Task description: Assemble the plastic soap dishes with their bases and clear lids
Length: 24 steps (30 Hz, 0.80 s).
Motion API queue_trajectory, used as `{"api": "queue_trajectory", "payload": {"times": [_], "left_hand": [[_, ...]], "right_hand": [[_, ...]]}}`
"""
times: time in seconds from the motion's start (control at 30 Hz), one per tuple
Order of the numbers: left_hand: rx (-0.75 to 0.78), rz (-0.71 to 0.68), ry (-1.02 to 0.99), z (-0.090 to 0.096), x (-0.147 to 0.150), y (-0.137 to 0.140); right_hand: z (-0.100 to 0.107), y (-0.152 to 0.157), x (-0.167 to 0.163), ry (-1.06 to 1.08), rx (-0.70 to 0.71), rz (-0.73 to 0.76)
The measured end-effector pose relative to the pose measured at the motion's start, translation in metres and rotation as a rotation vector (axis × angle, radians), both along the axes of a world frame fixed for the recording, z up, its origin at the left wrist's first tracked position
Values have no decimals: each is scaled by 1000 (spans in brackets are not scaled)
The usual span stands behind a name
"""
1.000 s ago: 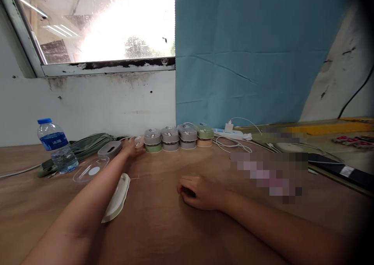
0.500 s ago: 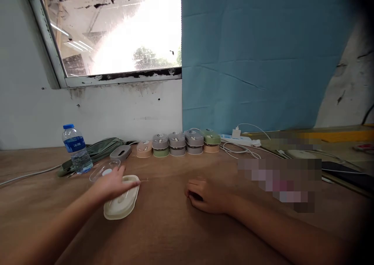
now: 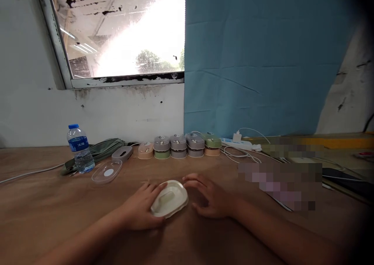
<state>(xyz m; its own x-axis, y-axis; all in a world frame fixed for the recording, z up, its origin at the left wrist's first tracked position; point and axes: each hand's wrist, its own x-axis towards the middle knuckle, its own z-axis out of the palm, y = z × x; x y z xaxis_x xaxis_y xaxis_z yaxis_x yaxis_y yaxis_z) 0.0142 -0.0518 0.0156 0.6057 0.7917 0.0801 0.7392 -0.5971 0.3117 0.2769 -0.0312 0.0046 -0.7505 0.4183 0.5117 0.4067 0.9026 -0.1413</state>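
While one left hand (image 3: 143,210) grips one cream tray (image 3: 175,195) by its left end, one right hand (image 3: 214,198) sits just beside the right end, fingers curved and parted, nothing grasped. Left thumb on the tray's near edge, left fingers along the far edge; tray between the two hands, its right part sticking out past the left grip. Right index fingertip is right by the far right rim; contact: cannot tell. Right thumb is apart from the tray. Whether the tray's underside meets the wooden table (image 3: 210,168): cannot tell.

Farther out, left side: one clear lid (image 3: 101,173) with one white disc on it, lying flat; one upright water bottle (image 3: 78,144), blue cap; one grey case (image 3: 117,154) with a dark slot; one green pouch (image 3: 106,149) behind these.

By the wall, row of five boxes: one single pink box (image 3: 145,151), then four two-tier: one grey-over-green box (image 3: 161,146), two grey-over-grey boxes (image 3: 178,145), one green-over-peach box (image 3: 212,143). Right of the row: one power strip (image 3: 244,145), one white plug (image 3: 237,137) in it, cables looped in front, count unclear.

Backmost: one window (image 3: 140,31), one blue cloth (image 3: 257,51).
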Motion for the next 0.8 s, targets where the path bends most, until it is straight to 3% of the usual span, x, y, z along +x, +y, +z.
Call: {"api": "queue_trajectory", "payload": {"times": [0.13, 0.2, 0.23, 0.3, 0.43, 0.53, 0.63, 0.8], "left_hand": [[-71, -114, -15, -2, 12, 39], [35, -42, -32, 3, 4, 70], [163, 69, -8, 7, -5, 86], [365, 425, 170, 14, -27, 119], [349, 721, 263, 18, -76, 165], [289, 824, 284, 11, -99, 178], [292, 831, 254, 9, -106, 181], [494, 796, 144, 35, -95, 166]], "right_hand": [[2, -2, -2, -147, -143, 30], [2, -2, -2, -155, -184, 7], [2, -1, -2, -154, -188, 5], [1, 0, -2, -159, -172, 18], [0, 2, -2, -148, -147, 29], [-2, 3, -3, -134, -134, 36], [-3, 4, -3, -139, -111, 37], [-4, 2, -4, -133, -73, 4]]}}
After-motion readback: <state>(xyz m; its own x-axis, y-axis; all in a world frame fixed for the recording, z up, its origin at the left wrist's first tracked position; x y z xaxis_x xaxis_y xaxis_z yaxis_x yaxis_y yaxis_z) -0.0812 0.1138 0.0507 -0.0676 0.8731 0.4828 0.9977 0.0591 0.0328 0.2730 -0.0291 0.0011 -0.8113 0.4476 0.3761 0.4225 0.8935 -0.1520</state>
